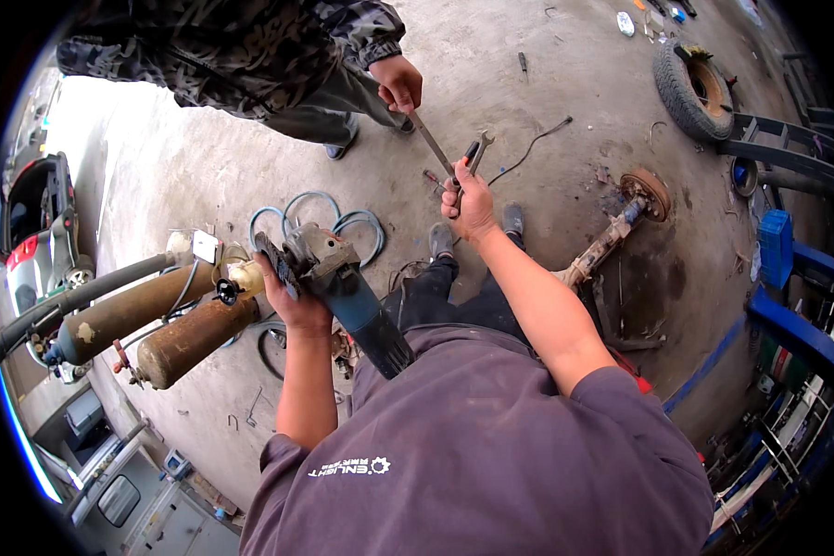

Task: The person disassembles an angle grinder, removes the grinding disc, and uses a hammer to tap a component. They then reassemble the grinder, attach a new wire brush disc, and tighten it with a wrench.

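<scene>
My left hand (304, 309) is closed round the head end of a blue angle grinder (360, 310), whose dark rear body rests near my shirt. In front of me, my right hand (473, 208) grips an open-ended wrench (485, 145), jaws pointing up and away. Beside it a black and orange handle (471, 154) pokes out of the same fist. A long flat metal bar (431, 141) runs from a co-worker's hand (398, 83) down to my right fingers. Whether my fingers close on the bar as well, I cannot tell.
Two rusty gas cylinders (195, 343) lie at the left, near coiled blue hose (366, 222). An axle with a rusty drum (645, 193) is on the right. Farther off are a tyre (693, 95), a cable (533, 146) and a screwdriver (523, 62) on the concrete floor.
</scene>
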A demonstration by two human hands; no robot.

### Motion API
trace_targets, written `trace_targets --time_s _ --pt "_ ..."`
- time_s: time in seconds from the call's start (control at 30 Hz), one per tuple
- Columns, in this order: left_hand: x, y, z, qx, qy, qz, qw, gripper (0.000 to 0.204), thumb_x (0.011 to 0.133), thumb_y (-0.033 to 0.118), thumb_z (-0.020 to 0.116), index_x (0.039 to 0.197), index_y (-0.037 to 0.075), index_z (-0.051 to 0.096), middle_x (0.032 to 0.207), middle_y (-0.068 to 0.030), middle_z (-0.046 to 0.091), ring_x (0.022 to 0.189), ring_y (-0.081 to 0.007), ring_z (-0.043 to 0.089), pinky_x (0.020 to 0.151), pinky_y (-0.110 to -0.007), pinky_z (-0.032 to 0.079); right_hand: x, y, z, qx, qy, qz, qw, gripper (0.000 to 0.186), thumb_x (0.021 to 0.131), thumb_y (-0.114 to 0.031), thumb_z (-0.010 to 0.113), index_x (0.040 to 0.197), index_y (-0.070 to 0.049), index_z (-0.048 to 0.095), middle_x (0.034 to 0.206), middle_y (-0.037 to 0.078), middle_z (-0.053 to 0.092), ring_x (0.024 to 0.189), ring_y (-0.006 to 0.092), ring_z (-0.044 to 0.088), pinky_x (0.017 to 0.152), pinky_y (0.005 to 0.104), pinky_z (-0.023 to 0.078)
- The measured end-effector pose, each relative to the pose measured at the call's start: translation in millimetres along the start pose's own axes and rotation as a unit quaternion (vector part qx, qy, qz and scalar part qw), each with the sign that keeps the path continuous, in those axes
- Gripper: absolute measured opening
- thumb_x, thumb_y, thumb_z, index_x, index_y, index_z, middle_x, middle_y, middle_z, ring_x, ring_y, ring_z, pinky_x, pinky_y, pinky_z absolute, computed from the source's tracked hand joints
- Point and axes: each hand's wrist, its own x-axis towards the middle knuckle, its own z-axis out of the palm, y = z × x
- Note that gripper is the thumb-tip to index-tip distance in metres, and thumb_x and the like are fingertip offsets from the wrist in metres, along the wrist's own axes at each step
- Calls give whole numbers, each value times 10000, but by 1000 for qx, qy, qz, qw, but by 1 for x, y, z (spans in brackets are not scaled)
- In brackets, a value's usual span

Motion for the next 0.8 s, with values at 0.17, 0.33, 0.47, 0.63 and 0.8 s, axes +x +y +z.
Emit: trace_targets --time_s 0.17,0.33,0.47,0.63,0.8 --pt "9 -11 33 -10 10 11 1000 834 1026 678 394 1331 -74 584 1220 -247 684 1113 -401 657 1011 -515 510 -12 -44 -6 -30 -46 3 998 105 1004 -164 701 1049 -103 628 747 -51 454 555 72 430 462 251 335" --pt "23 -29 62 -6 14 -12 1000 869 1004 717 404 1322 -73 579 1218 -245 683 1106 -400 662 1019 -518 510 -63 -102 5 -135 -77 8 988 68 995 -94 687 989 -72 623 718 -37 468 549 59 420 463 244 335" --pt "36 -44 84 -41 -36 -72 996 864 992 734 413 1327 -43 587 1214 -246 688 1104 -410 667 1005 -541 521 -125 -159 12 -193 -132 4 972 47 992 -33 662 1029 -9 644 684 -10 504 530 76 451 454 263 367" --pt "47 -55 110 -26 -88 -113 989 891 981 749 421 1358 -43 584 1252 -191 690 1116 -336 677 1012 -475 530 -192 -221 44 -286 -158 -17 945 61 987 -3 641 1021 48 645 677 13 539 508 71 455 445 256 373" --pt "36 -49 144 -16 -143 -109 984 1060 896 867 405 1376 -77 460 1204 -277 632 1108 -348 649 958 -447 539 -225 -244 85 -420 -207 -42 882 177 951 8 650 795 38 572 626 -13 418 536 74 356 470 282 281"
